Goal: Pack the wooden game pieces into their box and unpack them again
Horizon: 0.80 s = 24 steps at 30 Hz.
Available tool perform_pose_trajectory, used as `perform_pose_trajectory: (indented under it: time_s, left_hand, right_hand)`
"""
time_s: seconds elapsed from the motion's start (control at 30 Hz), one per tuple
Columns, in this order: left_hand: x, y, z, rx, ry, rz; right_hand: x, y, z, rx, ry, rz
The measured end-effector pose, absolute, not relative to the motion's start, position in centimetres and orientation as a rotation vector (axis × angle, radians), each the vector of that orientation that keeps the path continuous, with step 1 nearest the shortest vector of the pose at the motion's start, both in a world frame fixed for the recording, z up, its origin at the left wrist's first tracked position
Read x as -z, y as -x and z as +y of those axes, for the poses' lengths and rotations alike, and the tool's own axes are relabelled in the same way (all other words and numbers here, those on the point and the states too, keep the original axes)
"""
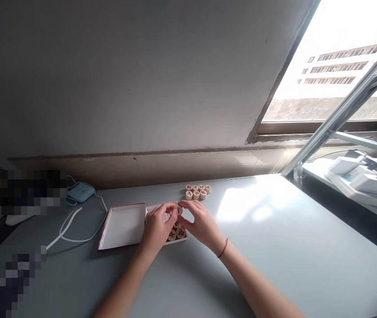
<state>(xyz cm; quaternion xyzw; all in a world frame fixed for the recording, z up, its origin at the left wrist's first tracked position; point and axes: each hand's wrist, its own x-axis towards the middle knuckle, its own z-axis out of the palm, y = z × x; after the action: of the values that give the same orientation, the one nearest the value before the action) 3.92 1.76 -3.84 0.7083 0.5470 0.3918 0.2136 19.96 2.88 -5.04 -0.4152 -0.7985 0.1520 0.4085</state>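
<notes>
My left hand and my right hand meet over a shallow box that holds round wooden chess pieces. Together the fingertips of both hands pinch one wooden piece just above the box. My left hand covers most of the box. The box's open white lid lies flat right beside it on the left. A cluster of several more wooden pieces with red characters sits on the grey table just beyond my hands.
A small blue device with a white cable lies at the back left. White chargers and cords rest on the window ledge at right. A wall runs along the table's far edge.
</notes>
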Motion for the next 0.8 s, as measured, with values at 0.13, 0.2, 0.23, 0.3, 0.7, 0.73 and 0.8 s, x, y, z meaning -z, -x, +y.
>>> perform_pose_trajectory:
  time_s: [0.13,0.2,0.23,0.3,0.7,0.73,0.8]
  left_hand:
    - [3.9,-4.0,1.5,-1.12,-1.789,1.474]
    - [4.0,-4.0,1.5,-1.136,-1.728,1.508]
    - [4.0,-3.9,1.5,-1.152,-1.694,1.516]
    - [4.2,-3.7,1.5,-1.207,-1.621,1.504]
    - [5.4,-3.1,2.3,-1.2,-1.539,1.465]
    - [5.3,-3.2,2.2,-1.187,-1.612,1.485]
    - [5.1,-3.3,2.0,-1.181,-1.809,1.512]
  right_hand:
    - [5.0,-19.9,2.9,-0.287,1.024,-1.97]
    - [4.9,-20.5,3.3,-0.26,1.068,-1.934]
    - [4.9,-21.0,3.6,-0.25,1.111,-1.897]
    - [4.8,-22.6,4.4,-0.227,1.247,-1.783]
    - [8.1,-27.7,7.4,-0.152,1.873,-1.68]
    - [7.7,-27.1,7.2,-0.121,1.827,-1.665]
    - [6.7,-25.6,6.3,-0.137,1.628,-1.668]
